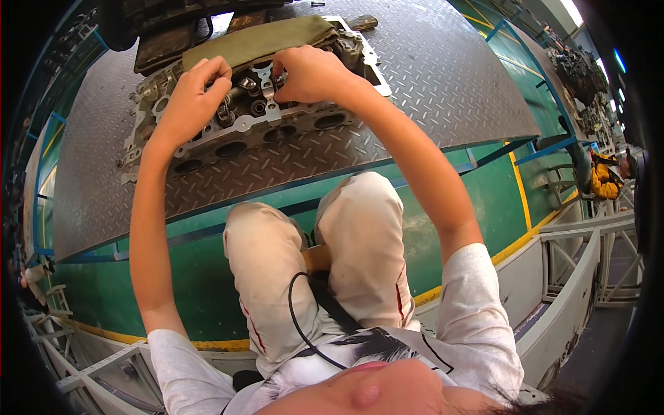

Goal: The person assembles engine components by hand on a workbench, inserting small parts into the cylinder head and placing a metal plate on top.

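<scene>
A grey metal engine cylinder head (242, 125) lies across the table in front of me, with round ports along its near side. An olive-green cloth (259, 39) is spread along its far edge. Over the left part of the head, my left hand (192, 100) has its fingers curled in and the thumb close to the index finger. My right hand (315, 75) reaches into the middle of the head, thumb and index finger bent around a small spot there. Whatever either hand pinches is too small to make out. Small valve-train parts (257, 107) show between the hands.
The cylinder head rests on a diamond-plate metal table (443, 83) with a blue frame. Dark, greasy engine parts (169, 48) stand at its far left. On the right, another bench (553, 76) carries metal parts, and a person in a yellow jacket (605, 181) is beyond it.
</scene>
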`<control>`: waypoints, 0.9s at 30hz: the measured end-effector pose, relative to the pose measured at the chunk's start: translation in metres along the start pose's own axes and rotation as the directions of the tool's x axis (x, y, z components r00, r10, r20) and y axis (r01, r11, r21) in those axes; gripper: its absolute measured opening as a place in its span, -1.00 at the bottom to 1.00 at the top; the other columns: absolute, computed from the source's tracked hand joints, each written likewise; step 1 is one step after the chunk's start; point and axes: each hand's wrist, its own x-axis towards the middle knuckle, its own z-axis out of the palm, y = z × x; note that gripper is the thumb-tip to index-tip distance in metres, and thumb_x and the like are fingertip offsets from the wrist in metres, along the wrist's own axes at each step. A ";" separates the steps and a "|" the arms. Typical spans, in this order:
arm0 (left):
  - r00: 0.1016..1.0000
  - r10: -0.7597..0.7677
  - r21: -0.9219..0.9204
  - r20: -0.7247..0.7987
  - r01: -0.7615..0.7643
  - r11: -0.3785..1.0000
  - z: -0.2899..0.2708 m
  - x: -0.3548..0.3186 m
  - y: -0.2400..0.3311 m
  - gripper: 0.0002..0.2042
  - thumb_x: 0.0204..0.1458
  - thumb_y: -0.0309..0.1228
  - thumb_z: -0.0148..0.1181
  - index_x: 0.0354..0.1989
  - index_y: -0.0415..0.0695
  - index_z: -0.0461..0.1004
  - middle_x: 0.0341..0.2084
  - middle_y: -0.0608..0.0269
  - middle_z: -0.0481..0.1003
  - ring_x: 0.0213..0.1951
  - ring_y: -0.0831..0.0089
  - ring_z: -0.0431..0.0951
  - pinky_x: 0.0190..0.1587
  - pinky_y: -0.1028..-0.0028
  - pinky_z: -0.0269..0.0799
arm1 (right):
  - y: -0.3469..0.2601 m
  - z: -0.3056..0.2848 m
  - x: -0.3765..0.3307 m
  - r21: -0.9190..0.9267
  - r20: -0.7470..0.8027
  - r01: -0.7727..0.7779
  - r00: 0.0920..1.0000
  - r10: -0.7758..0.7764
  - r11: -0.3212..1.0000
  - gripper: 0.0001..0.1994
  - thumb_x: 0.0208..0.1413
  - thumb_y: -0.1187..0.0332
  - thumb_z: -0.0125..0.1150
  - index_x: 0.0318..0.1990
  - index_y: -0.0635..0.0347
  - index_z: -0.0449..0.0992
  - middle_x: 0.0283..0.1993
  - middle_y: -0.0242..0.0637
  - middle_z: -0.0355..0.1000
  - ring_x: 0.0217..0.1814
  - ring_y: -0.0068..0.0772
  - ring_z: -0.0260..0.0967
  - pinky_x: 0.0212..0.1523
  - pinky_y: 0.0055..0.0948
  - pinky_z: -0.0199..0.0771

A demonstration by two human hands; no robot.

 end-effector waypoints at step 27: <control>0.981 0.184 0.222 -0.054 -0.168 0.961 0.031 0.007 -0.003 -0.74 -0.15 -0.46 0.31 -0.25 -0.21 0.48 -0.28 0.20 0.46 -0.23 0.24 0.38 -0.13 0.36 0.32 | 0.015 0.012 -0.020 -0.024 -0.442 0.211 0.874 -0.200 0.977 -0.78 -0.19 0.38 0.22 -0.29 0.14 0.50 -0.34 -0.33 0.43 -0.22 -0.23 0.38 -0.20 -0.30 0.44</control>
